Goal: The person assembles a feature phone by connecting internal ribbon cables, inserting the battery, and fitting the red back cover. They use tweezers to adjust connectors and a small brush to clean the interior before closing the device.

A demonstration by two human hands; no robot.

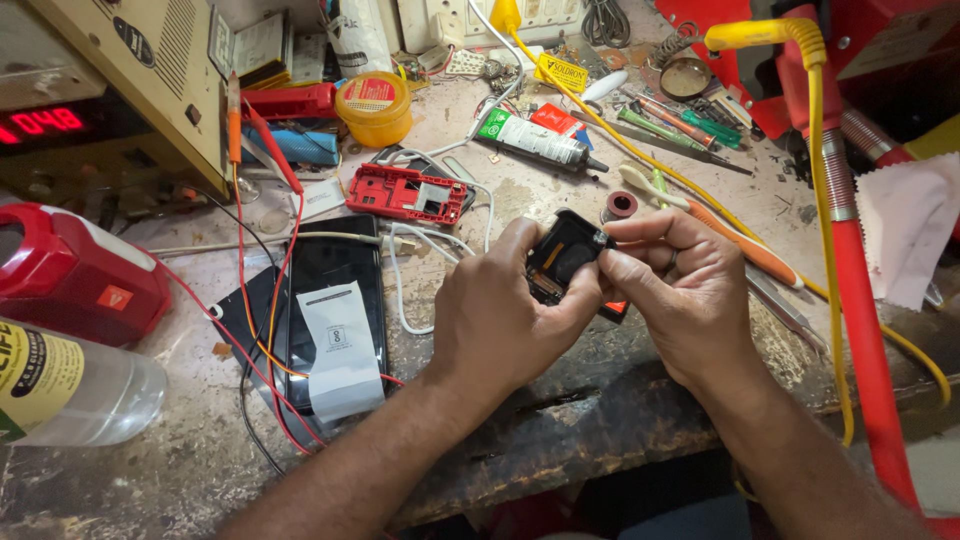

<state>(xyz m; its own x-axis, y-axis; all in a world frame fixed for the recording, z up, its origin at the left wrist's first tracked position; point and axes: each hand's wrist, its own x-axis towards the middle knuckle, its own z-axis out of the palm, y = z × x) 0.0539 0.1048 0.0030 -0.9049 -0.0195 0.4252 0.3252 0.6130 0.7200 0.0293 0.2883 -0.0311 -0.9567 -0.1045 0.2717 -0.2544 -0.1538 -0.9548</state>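
Both hands hold a small black phone part (562, 252) with an orange flex strip showing inside it, just above the worn workbench (560, 420). My left hand (505, 315) grips its lower left side with thumb and fingers. My right hand (680, 290) pinches its upper right edge; a ring shows on one finger. A black smartphone (330, 270) with a white paper label lies flat to the left, with red and black wires across it. A red phone frame (407, 192) lies behind it.
A power supply with a red digit display (60, 120) stands far left, beside a red device (70, 275) and a clear bottle (70, 385). A yellow jar (375, 105), a glue tube (535, 140), screwdrivers (690, 125) and a red-and-yellow hose (850, 260) crowd the bench.
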